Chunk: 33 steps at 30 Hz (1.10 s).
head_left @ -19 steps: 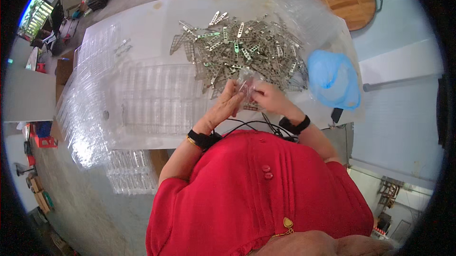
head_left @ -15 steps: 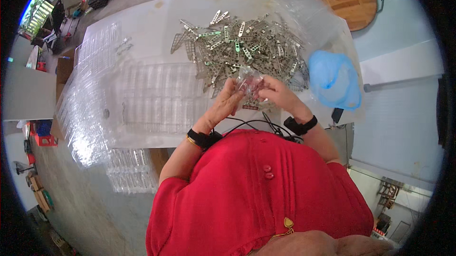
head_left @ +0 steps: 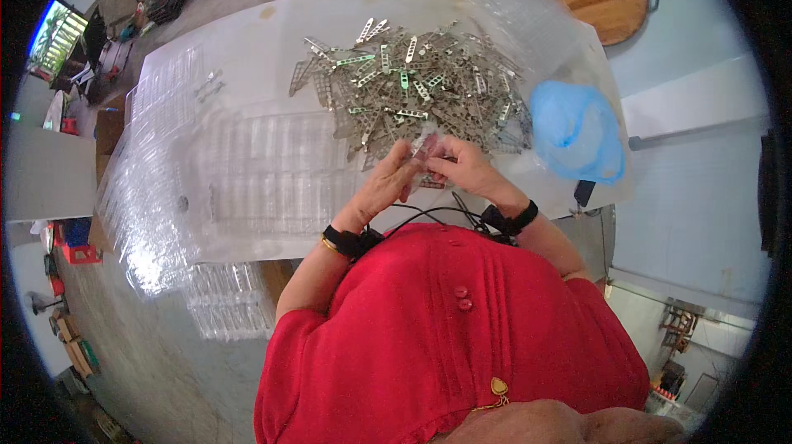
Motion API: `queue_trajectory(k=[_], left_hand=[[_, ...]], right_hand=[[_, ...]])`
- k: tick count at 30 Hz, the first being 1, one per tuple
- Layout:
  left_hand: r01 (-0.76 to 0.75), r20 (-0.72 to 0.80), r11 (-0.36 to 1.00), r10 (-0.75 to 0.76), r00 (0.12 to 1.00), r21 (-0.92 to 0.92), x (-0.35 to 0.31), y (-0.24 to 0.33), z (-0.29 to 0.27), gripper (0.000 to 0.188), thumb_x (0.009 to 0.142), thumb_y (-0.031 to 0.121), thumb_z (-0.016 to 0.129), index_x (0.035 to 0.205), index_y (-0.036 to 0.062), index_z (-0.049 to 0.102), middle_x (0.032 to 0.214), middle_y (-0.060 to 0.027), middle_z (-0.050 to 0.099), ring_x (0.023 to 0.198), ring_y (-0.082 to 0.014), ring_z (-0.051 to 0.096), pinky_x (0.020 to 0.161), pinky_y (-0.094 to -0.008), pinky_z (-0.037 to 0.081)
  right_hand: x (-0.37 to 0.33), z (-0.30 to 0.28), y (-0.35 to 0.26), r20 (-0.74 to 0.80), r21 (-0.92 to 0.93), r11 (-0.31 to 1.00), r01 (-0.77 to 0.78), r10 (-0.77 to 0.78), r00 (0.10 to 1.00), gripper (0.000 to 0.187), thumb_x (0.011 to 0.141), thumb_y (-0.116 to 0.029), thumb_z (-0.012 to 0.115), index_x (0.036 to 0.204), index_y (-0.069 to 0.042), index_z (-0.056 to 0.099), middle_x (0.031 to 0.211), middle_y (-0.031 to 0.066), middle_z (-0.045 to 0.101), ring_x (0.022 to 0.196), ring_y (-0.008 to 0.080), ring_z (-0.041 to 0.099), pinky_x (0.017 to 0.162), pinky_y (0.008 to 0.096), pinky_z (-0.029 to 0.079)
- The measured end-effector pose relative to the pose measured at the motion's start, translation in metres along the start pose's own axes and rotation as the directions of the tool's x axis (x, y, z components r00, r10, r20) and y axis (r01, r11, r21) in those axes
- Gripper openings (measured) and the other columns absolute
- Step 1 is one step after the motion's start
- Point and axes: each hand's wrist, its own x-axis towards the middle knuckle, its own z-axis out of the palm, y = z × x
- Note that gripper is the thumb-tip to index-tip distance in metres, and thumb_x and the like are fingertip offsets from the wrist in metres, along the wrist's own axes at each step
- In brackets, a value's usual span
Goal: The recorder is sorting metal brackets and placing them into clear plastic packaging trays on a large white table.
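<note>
Both hands meet at the near edge of a big pile of slim, perforated metal pieces [head_left: 429, 85], mostly silver with a few green ones. My left hand [head_left: 391, 173] has its fingers closed on a small clear plastic bag [head_left: 423, 147]. From the other side, my right hand [head_left: 462, 165] pinches the same bag with bent fingers. Whatever lies inside the bag is too small and covered to make out. A small reddish piece [head_left: 432, 183] shows just below the hands.
Sheets of clear plastic trays [head_left: 272, 168] spread over the left of the white table [head_left: 247, 40], with more stacked trays [head_left: 227, 300] below its edge. At right lies a blue plastic bag [head_left: 577, 131], beside a black device [head_left: 584, 193]. Black cables [head_left: 429, 213] run near my body.
My right hand has drawn in closer to my left, and the clear bag is bunched smaller between them. The whole view has shifted slightly.
</note>
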Motion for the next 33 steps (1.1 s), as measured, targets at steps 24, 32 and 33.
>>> queue_trajectory(k=[24,32,33], left_hand=[[-0.039,-0.164,0.983,0.009,0.986,-0.181,0.010,-0.018,-0.010,0.012,0.098,0.015,0.061,0.101,0.0034,0.058,0.090,-0.0065,0.065,0.078,-0.0145,0.064,0.070,-0.0287,0.052],[-0.029,-0.234,0.990,-0.005,0.972,-0.142,0.013,-0.023,-0.008,0.018,0.095,0.014,0.066,0.100,0.0035,0.052,0.088,-0.0076,0.064,0.076,-0.0142,0.064,0.068,-0.0281,0.052],[-0.035,-0.229,0.990,0.002,0.973,-0.138,0.012,-0.020,-0.006,0.017,0.095,0.012,0.066,0.101,0.0041,0.052,0.088,-0.0061,0.063,0.076,-0.0136,0.063,0.068,-0.0277,0.052]], right_hand=[[0.000,-0.032,-0.005,-0.363,0.162,0.980,0.115,-0.049,0.931,0.015,0.097,-0.015,0.062,0.100,-0.001,0.060,0.078,0.0040,0.065,0.069,0.0111,0.065,0.061,0.0266,0.055],[0.002,-0.021,0.002,-0.263,0.040,0.992,0.121,-0.106,0.959,0.012,0.096,-0.012,0.063,0.095,0.000,0.060,0.078,0.0053,0.067,0.067,0.0113,0.065,0.061,0.0268,0.055],[0.002,-0.021,0.003,-0.264,0.041,0.992,0.120,-0.105,0.959,0.012,0.096,-0.012,0.063,0.095,0.000,0.060,0.078,0.0053,0.067,0.067,0.0113,0.065,0.061,0.0268,0.055]])
